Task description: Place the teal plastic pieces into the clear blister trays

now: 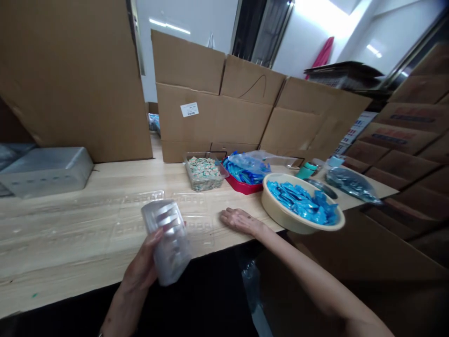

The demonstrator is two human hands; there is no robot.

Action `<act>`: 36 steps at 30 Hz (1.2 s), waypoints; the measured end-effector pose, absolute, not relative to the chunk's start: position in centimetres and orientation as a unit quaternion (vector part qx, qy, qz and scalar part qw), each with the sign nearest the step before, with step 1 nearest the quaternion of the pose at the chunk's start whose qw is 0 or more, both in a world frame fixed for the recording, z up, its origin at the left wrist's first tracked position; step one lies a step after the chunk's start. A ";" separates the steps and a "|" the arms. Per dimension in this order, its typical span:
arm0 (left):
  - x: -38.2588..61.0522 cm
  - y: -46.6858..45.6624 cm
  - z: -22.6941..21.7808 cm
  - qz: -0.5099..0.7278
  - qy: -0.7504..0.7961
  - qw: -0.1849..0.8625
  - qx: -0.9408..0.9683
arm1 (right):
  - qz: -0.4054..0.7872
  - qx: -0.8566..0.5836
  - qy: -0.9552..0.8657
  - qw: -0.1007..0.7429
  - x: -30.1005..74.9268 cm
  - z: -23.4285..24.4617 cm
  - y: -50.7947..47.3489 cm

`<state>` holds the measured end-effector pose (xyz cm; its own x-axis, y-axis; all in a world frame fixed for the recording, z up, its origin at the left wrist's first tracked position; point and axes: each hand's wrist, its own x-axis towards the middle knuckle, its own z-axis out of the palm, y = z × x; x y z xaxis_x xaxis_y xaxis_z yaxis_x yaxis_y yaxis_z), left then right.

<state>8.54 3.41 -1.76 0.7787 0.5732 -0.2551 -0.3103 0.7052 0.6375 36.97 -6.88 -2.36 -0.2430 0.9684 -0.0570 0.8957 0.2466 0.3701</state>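
My left hand (pixel 142 262) is shut around a stack of clear plastic blister trays (pixel 170 241), lifted above the near table edge. My right hand (pixel 241 221) lies flat and palm down on the light wood table (pixel 70 224), holding nothing. Just beyond it stands a cream plastic bowl (pixel 301 203) full of blue sachets. More clear blister trays (pixel 194 229) lie flat on the table under and beyond the held stack.
A clear tub of small sachets (pixel 203 172) and a red tray of blue packets (pixel 243 175) stand at the back. A bag of dark sachets (pixel 352 185) and a teal bottle (pixel 305 171) lie right. Cardboard boxes (pixel 217 107) wall the far edge; a grey metal case (pixel 47 171) sits left.
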 end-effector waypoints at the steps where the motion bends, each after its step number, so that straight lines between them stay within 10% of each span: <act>1: 8.8 3.1 -1.9 0.242 0.220 0.898 0.294 | 0.125 0.610 0.775 0.105 37.1 -2.5 -6.4; 10: 11.3 0.9 -2.4 0.298 0.189 0.834 0.424 | -0.284 0.605 0.595 -0.447 28.3 2.6 -6.5; 16: 11.9 0.3 -2.0 0.315 0.137 0.794 0.502 | -0.438 0.536 0.513 -0.507 24.6 4.3 -5.8; 36: 11.5 -0.1 -1.3 0.315 0.159 0.796 0.491 | -0.390 0.537 0.518 -0.540 23.8 3.3 -5.8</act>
<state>11.55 -0.13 -1.35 0.7505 0.6586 0.0555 -0.3455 0.3193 0.8825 23.81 -5.75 3.33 0.1590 0.9771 0.1416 0.1353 0.1205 -0.9834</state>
